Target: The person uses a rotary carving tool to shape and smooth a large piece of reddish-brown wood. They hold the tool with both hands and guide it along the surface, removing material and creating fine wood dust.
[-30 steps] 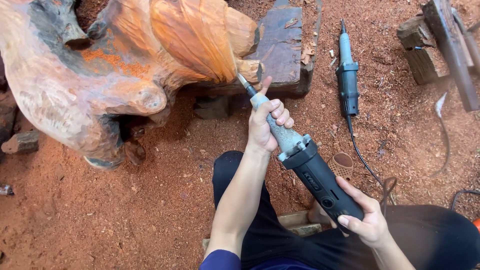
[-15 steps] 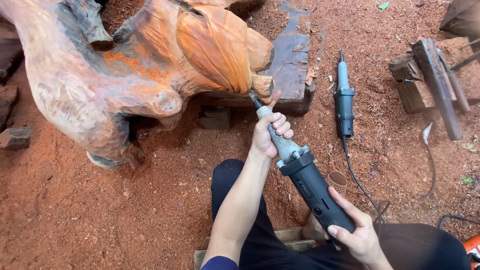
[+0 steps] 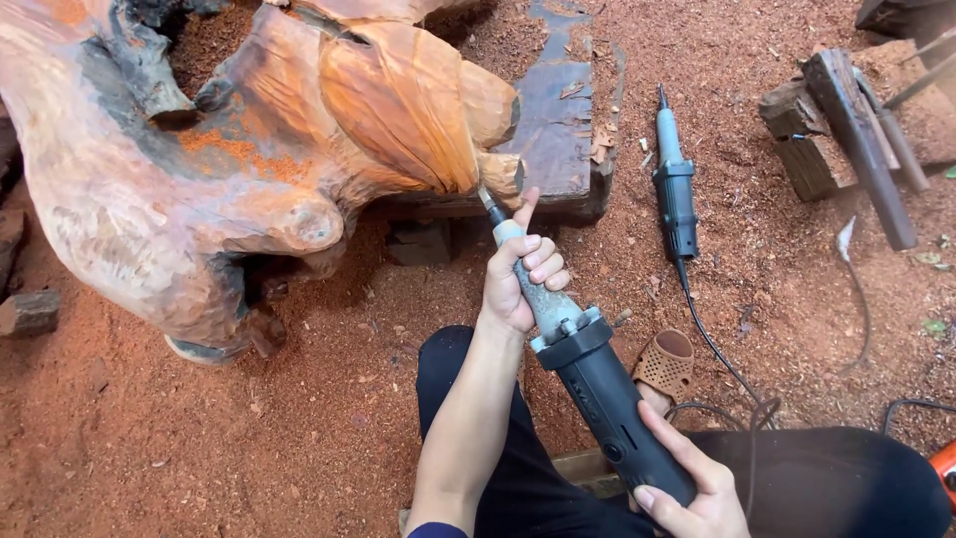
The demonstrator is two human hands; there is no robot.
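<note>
Holding a long die grinder with a grey metal neck and black plastic body [image 3: 583, 364], the person works at a large reddish-orange carved wooden root sculpture [image 3: 249, 159] that rests on red sawdust-covered ground [image 3: 149, 438]. The left hand [image 3: 523, 274] has its grip wrapped around the grey neck of the tool, fingers curled over it and the thumb pointing up along the shaft; the right hand [image 3: 692, 488] has its grip closed around the rear end of the black body. The tool's thin bit touches the lower edge of the fluted orange lobe of the sculpture, just beside a small pale knob of wood. No container shows in view, so nothing can be said of contents. A dark flat wooden slab [image 3: 558, 120] lies behind the sculpture, and a second grinder with a blue-grey neck and dark body [image 3: 674, 189] lies on the ground to the right of it, its black cord [image 3: 717, 349] trailing toward the person's dark trouser leg. A brown perforated sandal [image 3: 665, 364] sits near the cord. Weathered grey wooden blocks and bars [image 3: 846, 130] lie at the upper right. Compared with half a second ago, the tool bit sits at the same spot on the lobe, both hands keep the same hold, and the view has shifted slightly.
</note>
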